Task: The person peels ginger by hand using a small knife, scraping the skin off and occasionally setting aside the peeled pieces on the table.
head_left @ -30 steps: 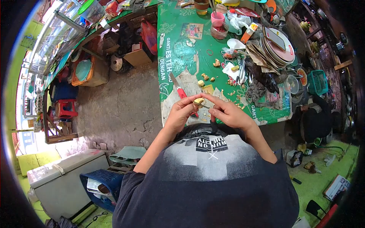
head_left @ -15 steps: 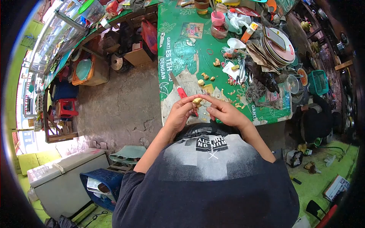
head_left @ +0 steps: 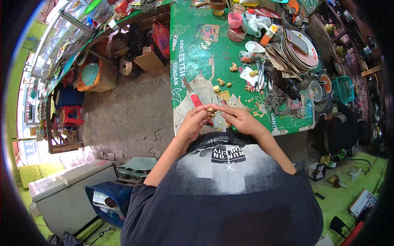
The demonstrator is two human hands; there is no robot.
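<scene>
My left hand (head_left: 193, 123) is closed, pinching a small yellowish piece of ginger (head_left: 211, 111) at its fingertips above the near edge of the table. My right hand (head_left: 244, 121) meets it from the other side, its index finger stretched over the ginger and the other fingers curled. A dark strip shows below the right hand, but what its fingers hold is hidden. A red-handled knife (head_left: 195, 99) lies just beyond the left hand, its blade pointing away. Further off are several loose ginger pieces (head_left: 216, 88), with peel scraps (head_left: 256, 114) strewn to the right.
The table (head_left: 193, 53) has a green printed cover, torn near me. Stacked plates (head_left: 305, 57), brown paper (head_left: 279, 59), a white ladle (head_left: 254, 46) and a pink cup (head_left: 234, 19) crowd its right and far sides. A blue basket (head_left: 111, 201) and white chest (head_left: 78, 192) stand to the left.
The ginger has turned between the fingertips and shows less, with the right index finger now lying further over it. Both hands stay in nearly the same place. The knife has not moved.
</scene>
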